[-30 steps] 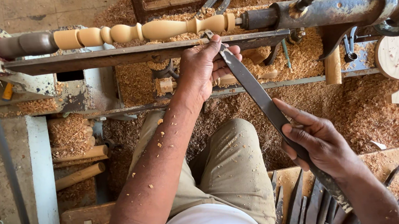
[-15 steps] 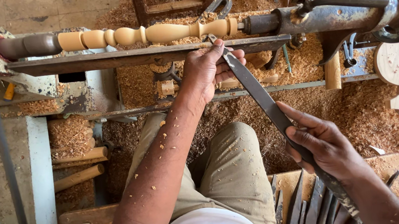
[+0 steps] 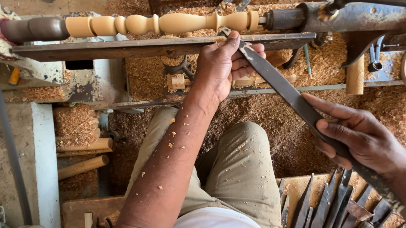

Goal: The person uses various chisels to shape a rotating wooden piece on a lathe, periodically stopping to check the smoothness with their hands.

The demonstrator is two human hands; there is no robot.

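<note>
left hand (image 3: 223, 65) pinches chisel (image 3: 282, 87) blade on tool rest (image 3: 160, 45) | right hand (image 3: 361, 134) wrapped around its handle | chisel tip beside turned spindle (image 3: 168, 23), right end of lathe | risk: edge digs in, gouging bead; fingers close to work

Wooden lathe bed (image 3: 160, 46) — turned spindle (image 3: 158, 24) mounted above, sawdust-covered floor (image 3: 281, 137) — chisels (image 3: 333, 205) lying below
</note>
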